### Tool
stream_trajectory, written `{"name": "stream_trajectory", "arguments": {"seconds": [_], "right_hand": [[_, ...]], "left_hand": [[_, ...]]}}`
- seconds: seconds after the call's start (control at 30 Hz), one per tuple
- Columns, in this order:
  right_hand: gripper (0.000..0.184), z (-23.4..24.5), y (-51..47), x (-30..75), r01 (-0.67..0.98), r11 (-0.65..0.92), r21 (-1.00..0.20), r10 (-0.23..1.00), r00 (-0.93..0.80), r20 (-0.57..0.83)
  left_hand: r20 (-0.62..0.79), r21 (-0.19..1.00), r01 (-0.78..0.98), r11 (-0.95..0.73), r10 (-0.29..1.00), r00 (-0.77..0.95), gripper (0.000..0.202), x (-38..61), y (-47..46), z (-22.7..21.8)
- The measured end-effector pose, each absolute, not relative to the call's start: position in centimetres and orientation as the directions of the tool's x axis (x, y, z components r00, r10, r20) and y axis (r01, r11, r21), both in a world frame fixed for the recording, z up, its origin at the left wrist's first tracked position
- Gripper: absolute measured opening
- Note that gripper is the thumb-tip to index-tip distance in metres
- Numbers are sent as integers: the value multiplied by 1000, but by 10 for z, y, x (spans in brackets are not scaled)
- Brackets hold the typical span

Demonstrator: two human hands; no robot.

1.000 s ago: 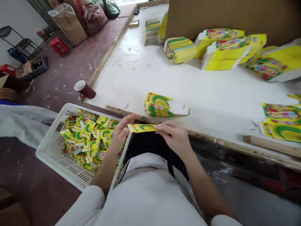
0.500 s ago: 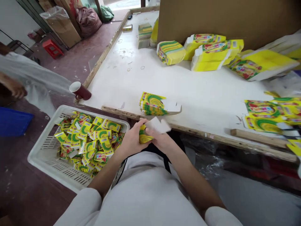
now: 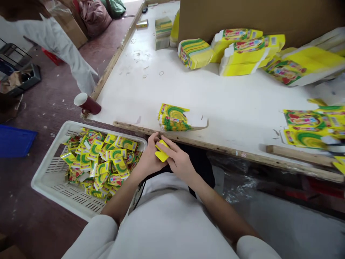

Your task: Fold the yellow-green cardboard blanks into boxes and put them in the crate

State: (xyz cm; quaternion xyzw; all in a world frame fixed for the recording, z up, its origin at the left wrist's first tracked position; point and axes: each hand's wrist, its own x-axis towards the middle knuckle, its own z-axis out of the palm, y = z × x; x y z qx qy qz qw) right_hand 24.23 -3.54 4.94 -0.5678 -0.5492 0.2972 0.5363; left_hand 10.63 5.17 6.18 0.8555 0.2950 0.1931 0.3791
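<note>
Both hands meet in front of my body at the table's front edge, around one small yellow carton (image 3: pixel 162 151). My left hand (image 3: pixel 151 156) is wrapped round it from the left. On its yellow end flaps press the fingers of my right hand (image 3: pixel 180 160); the rest of the carton is hidden by the hands. Just beyond them, a stack of flat printed cartons (image 3: pixel 175 118) lies on the table, white flaps toward the right. To the left, a white plastic basket (image 3: pixel 51 180) holds many small yellow-green cartons (image 3: pixel 99 162).
On the white table (image 3: pixel 129 93) a maroon mug (image 3: pixel 90 104) lies tilted near the left corner. Bundles of flat cartons (image 3: pixel 245 54) lean against a brown cardboard sheet (image 3: pixel 258 18). A wooden bar (image 3: pixel 299 155) lies at right. Another person (image 3: pixel 61 46) is at the upper left.
The carton's white flap, raised before, no longer shows; yellow end flaps now face up. My right hand has moved left, over the carton. The other person has shifted position at upper left.
</note>
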Motion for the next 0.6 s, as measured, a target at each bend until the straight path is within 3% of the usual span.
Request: {"name": "stream_trajectory", "arguments": {"seconds": [0.1,0.2,0.43,0.6], "right_hand": [[46,44,-35,250,322,148,-935,903,342,261],[46,41,-36,258,342,139,-930,938,255,234],[25,60,-43,274,532,185,-826,968,45,246],[24,67,-35,263,543,139,-828,955,147,257]], "left_hand": [[100,653,500,-570,718,689,68,101,55,65],[95,589,553,-590,730,677,50,91,58,72],[87,632,512,-583,709,700,57,82,60,86],[163,559,516,-648,697,699,52,90,59,91]]}}
